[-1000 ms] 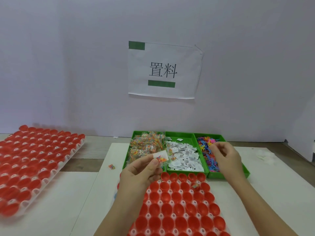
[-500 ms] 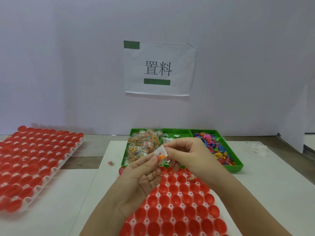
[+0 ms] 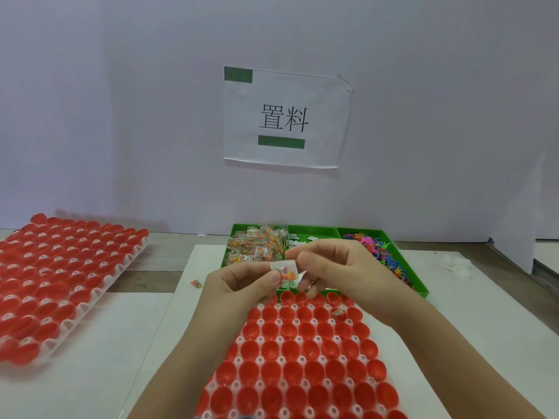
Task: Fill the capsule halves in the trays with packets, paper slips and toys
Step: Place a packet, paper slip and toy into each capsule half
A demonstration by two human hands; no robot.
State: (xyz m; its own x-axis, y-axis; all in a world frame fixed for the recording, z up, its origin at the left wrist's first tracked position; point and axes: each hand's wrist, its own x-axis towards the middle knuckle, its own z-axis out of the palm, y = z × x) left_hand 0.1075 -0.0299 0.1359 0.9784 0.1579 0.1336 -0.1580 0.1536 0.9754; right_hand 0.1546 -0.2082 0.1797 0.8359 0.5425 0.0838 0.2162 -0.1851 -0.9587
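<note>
Left hand point(image 3: 242, 285) pinches packet point(image 3: 286, 272) over the far edge of front capsule tray point(image 3: 283, 361) on the counter. Right hand point(image 3: 341, 273) is curled at the packet's right edge, grip unclear. Hands hide most of green bin point(image 3: 314, 231)'s middle compartment. Left tray point(image 3: 96, 290) is cut off and blurred.

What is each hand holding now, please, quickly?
Left hand: pinches a small packet.
Right hand: fingers curled beside the packet; hold cannot be told.

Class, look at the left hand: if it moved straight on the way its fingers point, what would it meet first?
Most likely the right hand, just across the small packet that the left hand pinches; depth is unclear.
</note>
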